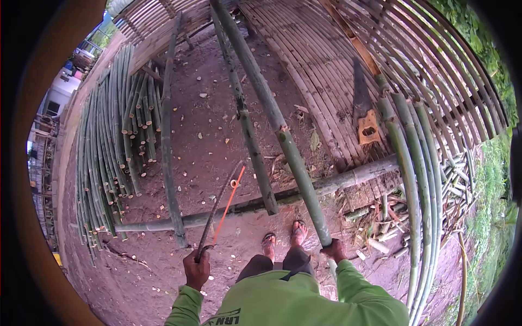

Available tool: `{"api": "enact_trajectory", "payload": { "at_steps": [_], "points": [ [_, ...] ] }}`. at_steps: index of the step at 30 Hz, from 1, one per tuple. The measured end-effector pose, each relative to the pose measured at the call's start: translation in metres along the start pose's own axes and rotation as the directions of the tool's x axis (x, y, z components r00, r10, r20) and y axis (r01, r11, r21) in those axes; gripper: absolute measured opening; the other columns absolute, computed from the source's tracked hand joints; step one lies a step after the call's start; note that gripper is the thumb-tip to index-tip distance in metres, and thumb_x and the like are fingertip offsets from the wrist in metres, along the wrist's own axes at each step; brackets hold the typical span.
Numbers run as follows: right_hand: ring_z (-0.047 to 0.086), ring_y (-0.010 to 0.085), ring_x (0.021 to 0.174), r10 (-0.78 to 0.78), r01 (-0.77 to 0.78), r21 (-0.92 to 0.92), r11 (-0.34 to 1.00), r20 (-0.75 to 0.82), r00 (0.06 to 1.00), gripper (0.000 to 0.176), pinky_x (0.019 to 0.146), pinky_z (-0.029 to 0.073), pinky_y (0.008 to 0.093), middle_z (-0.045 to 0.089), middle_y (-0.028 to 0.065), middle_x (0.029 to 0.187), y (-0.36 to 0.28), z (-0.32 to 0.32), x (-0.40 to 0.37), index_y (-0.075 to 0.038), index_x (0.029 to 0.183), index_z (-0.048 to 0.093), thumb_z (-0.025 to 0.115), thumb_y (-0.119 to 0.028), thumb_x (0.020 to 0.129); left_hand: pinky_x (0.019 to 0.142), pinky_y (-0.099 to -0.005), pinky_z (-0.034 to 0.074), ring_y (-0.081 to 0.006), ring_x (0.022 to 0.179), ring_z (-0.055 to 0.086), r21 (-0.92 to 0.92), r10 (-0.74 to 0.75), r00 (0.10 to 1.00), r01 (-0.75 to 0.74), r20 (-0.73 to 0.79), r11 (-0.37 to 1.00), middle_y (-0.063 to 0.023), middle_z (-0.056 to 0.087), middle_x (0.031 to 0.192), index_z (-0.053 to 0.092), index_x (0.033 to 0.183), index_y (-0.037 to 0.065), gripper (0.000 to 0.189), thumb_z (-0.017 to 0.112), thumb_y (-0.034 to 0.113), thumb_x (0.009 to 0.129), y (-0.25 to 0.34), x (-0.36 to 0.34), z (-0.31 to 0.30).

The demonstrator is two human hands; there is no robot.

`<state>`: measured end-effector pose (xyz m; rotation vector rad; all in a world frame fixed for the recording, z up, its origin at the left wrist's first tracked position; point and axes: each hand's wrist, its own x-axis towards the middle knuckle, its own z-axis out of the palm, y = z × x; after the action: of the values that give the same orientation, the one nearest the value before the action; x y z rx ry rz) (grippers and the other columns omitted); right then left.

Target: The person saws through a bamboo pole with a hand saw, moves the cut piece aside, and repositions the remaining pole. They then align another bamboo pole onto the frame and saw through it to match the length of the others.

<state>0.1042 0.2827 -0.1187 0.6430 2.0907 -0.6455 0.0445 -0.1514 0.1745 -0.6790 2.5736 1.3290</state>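
Observation:
My left hand (197, 268) is closed around the grip of a bow saw (208, 221), with a dark curved frame and a thin, straight orange strip along one side. My right hand (335, 251) wraps round the near end of a long green bamboo pole (299, 171), which slants away from me. This pole crosses over a bamboo crossbar (331, 185) lying sideways in front of my feet. Left of it, a second, darker bamboo pole (239, 98) also rests over the crossbar.
A handsaw (365, 106) with a wooden handle lies on the slatted bamboo platform (293, 41). Many cut poles (106, 141) are stacked at left. Several green poles (421, 179) lean at right, beside short offcuts (386, 239). Another pole (169, 119) crosses the crossbar's left part.

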Motion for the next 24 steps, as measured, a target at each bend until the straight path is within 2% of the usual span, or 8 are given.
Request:
{"api": "enact_trajectory", "payload": {
  "at_steps": [3,5,7,14,18,20,21,24],
  "points": [
    [0.066,0.0387,0.091,-0.076,0.153,0.240,0.959,-0.302,0.950,0.053,0.080,0.051,0.0462,0.068,0.0226,0.094,-0.085,-0.070,-0.022,-0.006,0.100,0.065,0.078,-0.033,0.057,0.043,-0.0281,0.030,-0.0054,0.047,0.040,-0.051,0.015,0.999,-0.018,-0.048,0.999,0.0018,0.045,0.052,0.056,0.073,0.000,0.027,0.060,0.019,0.091,-0.017,-0.008,-0.003],
    [0.063,0.0433,0.085,-0.275,0.381,0.136,0.914,-0.482,0.832,0.053,0.077,0.050,0.0491,0.064,0.0254,0.089,-0.131,-0.108,-0.010,-0.001,0.102,0.056,0.075,-0.030,0.062,0.043,-0.0281,0.031,-0.0052,0.047,0.041,-0.113,0.006,0.996,-0.016,-0.084,0.993,0.0017,0.046,0.052,0.056,0.073,0.000,0.027,0.060,0.019,0.091,-0.016,-0.011,-0.003],
    [0.061,0.0448,0.091,-0.407,0.492,0.075,0.867,-0.463,0.788,0.063,0.082,0.047,0.0503,0.063,0.0274,0.091,-0.183,-0.148,0.010,0.001,0.112,0.047,0.074,-0.030,0.065,0.043,-0.0273,0.034,-0.0051,0.047,0.044,-0.176,-0.008,0.992,-0.014,-0.124,0.984,0.0018,0.048,0.053,0.056,0.071,0.000,0.026,0.060,0.017,0.090,-0.012,-0.014,-0.001],
    [0.060,0.0419,0.102,-0.407,0.420,-0.083,0.904,-0.473,0.782,0.067,0.088,0.047,0.0478,0.063,0.0256,0.103,-0.349,-0.217,0.082,0.001,0.119,0.044,0.070,-0.034,0.068,0.044,-0.0246,0.033,-0.0030,0.048,0.044,-0.398,-0.155,0.984,0.106,-0.093,0.911,0.0047,0.048,0.052,0.055,0.066,0.002,0.022,0.063,0.011,0.085,-0.013,0.002,-0.012],
    [0.060,0.0385,0.108,-0.301,0.300,-0.090,0.950,-0.527,0.795,0.063,0.091,0.047,0.0452,0.063,0.0230,0.110,-0.440,-0.240,0.104,0.000,0.117,0.046,0.068,-0.036,0.070,0.045,-0.0235,0.033,-0.0024,0.050,0.043,-0.369,-0.112,0.993,0.091,-0.034,0.925,0.0053,0.050,0.054,0.063,0.072,0.000,0.017,0.068,0.013,0.082,-0.057,0.036,-0.012],
    [0.059,0.0378,0.109,-0.314,0.305,-0.115,0.945,-0.570,0.759,0.062,0.092,0.046,0.0454,0.062,0.0227,0.111,-0.480,-0.247,0.126,0.000,0.116,0.047,0.068,-0.036,0.070,0.044,-0.0237,0.036,-0.0043,0.049,0.049,-0.266,-0.023,1.000,0.020,-0.011,0.964,0.0009,0.055,0.055,0.062,0.072,0.002,0.015,0.066,0.011,0.083,-0.025,0.056,-0.030],
    [0.059,0.0374,0.109,-0.318,0.305,-0.125,0.944,-0.590,0.742,0.062,0.093,0.046,0.0454,0.062,0.0225,0.112,-0.498,-0.251,0.137,-0.001,0.116,0.047,0.069,-0.037,0.070,0.042,-0.0246,0.035,-0.0050,0.047,0.048,-0.215,0.118,0.990,-0.131,-0.073,0.968,0.0005,0.055,0.054,0.062,0.070,0.000,0.016,0.066,0.011,0.082,-0.039,0.068,-0.028],
    [0.059,0.0378,0.110,-0.304,0.276,-0.137,0.951,-0.568,0.764,0.062,0.093,0.046,0.0457,0.062,0.0227,0.114,-0.553,-0.266,0.149,-0.001,0.118,0.046,0.069,-0.036,0.072,0.046,-0.0274,0.032,-0.0056,0.052,0.038,-0.095,0.201,0.979,-0.203,-0.033,0.975,0.0033,0.047,0.057,0.071,0.110,0.010,0.023,0.065,0.018,0.088,-0.048,0.091,-0.034]
  ]
}}
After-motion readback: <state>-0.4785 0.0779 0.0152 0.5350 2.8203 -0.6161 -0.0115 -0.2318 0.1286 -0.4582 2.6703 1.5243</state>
